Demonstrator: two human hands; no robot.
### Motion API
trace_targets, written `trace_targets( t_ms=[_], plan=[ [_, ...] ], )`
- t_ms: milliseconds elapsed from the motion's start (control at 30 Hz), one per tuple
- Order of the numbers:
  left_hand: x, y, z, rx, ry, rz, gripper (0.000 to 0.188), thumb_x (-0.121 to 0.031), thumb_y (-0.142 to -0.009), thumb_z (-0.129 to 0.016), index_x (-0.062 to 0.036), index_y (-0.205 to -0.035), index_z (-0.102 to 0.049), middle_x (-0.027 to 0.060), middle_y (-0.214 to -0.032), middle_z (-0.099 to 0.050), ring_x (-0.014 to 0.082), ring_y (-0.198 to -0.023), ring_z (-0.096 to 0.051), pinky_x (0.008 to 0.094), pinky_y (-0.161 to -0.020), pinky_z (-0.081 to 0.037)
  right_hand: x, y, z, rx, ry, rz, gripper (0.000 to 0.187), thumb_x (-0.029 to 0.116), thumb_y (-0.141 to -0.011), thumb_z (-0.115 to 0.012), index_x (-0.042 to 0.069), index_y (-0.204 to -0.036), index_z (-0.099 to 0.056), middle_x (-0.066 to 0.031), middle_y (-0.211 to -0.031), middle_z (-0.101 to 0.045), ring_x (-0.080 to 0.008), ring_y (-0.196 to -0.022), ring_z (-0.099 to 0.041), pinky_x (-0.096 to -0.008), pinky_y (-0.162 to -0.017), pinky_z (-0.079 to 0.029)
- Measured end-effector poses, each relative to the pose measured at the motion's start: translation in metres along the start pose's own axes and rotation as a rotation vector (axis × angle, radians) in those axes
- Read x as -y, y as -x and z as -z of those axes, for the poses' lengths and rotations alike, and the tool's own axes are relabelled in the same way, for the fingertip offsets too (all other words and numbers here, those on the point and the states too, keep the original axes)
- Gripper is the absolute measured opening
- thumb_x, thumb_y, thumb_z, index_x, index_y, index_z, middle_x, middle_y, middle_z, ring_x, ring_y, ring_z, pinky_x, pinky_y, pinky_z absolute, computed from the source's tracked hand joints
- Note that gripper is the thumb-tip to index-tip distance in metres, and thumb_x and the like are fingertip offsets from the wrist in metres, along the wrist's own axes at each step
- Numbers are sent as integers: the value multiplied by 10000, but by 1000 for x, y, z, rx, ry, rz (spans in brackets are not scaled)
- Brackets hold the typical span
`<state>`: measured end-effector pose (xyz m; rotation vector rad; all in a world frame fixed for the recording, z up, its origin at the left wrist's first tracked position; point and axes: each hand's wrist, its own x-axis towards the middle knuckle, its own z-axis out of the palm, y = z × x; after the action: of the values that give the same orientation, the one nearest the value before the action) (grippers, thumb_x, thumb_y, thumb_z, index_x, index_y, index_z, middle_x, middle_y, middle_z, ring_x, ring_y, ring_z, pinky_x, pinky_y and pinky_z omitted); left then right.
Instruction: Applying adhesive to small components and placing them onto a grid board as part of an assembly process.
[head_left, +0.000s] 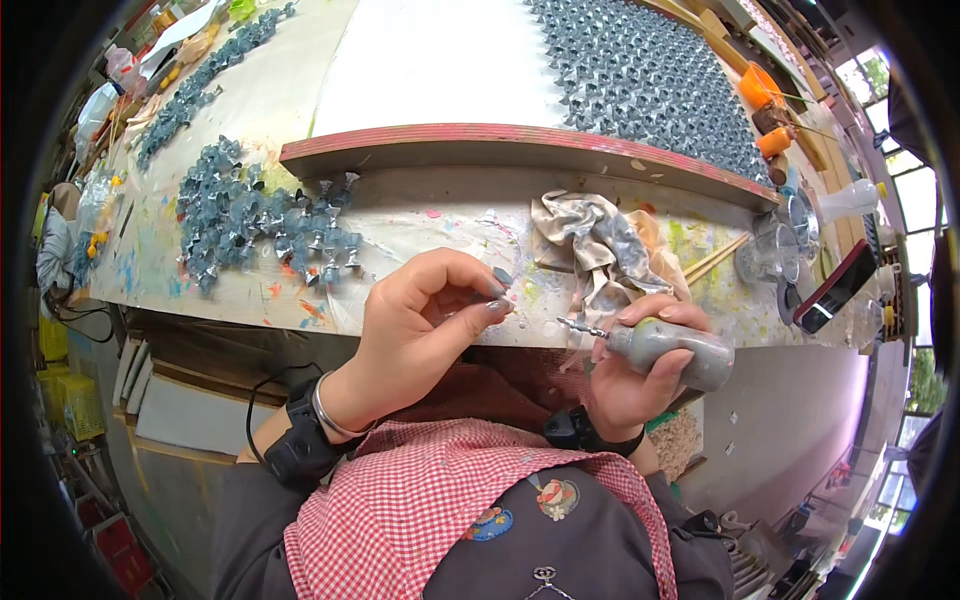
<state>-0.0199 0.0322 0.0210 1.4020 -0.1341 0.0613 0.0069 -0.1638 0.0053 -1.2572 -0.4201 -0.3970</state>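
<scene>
On the near side of the red-edged rail [520, 152], the right hand [640, 385] holds a squeeze bottle [690, 355], tilted, its long axis running roughly along the rail, metal nozzle [582, 327] pointing left toward the left hand [415, 300]. That hand, nearer the rail's middle, pinches a small piece [502, 276] between thumb and fingertips. Bottle: translucent, grey inside. Piece: slate-grey, partly hidden. Blue-grey pieces [225, 215] lie heaped by the rail's left end; beyond the rail, a close-packed batch [650, 85]
</scene>
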Motion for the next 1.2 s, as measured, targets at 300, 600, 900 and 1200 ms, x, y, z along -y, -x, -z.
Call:
trace_targets(
  t_ms=[300,600,900,1200],
  plan=[
    [5,-6,2,46,-321,-99,250,125,-739,-564,21,-962,-604,72,-941,-528,109,-847,-518,206,-731,-417,-11,0,0,-11,2,67,484,476,-881,-431,24,-1047,-384,-164,-816,-477,-178,-534,-472,-234,-401,-410],
    [11,-13,1,77,-390,-234,261,86,-745,-564,-54,-952,-636,50,-847,-530,132,-788,-500,217,-666,-409,-9,1,-9,-69,-73,-16,543,537,-813,-517,38,-998,-411,-169,-790,-564,-207,-689,-527,-300,-622,-425],
    [13,-11,8,116,-23,-186,211,155,-746,-550,49,-928,-540,77,-953,-489,118,-885,-517,228,-785,-446,-17,3,-6,26,-15,81,520,523,-869,-410,39,-1052,-369,-165,-798,-485,-180,-531,-463,-245,-431,-431],
    [18,-10,5,83,-37,-180,257,131,-794,-516,26,-1028,-497,48,-964,-492,90,-889,-503,211,-796,-427,-22,-4,-1,187,-75,200,538,532,-866,-406,33,-1067,-375,-172,-809,-510,-167,-505,-462,-238,-415,-418]
  ],
)
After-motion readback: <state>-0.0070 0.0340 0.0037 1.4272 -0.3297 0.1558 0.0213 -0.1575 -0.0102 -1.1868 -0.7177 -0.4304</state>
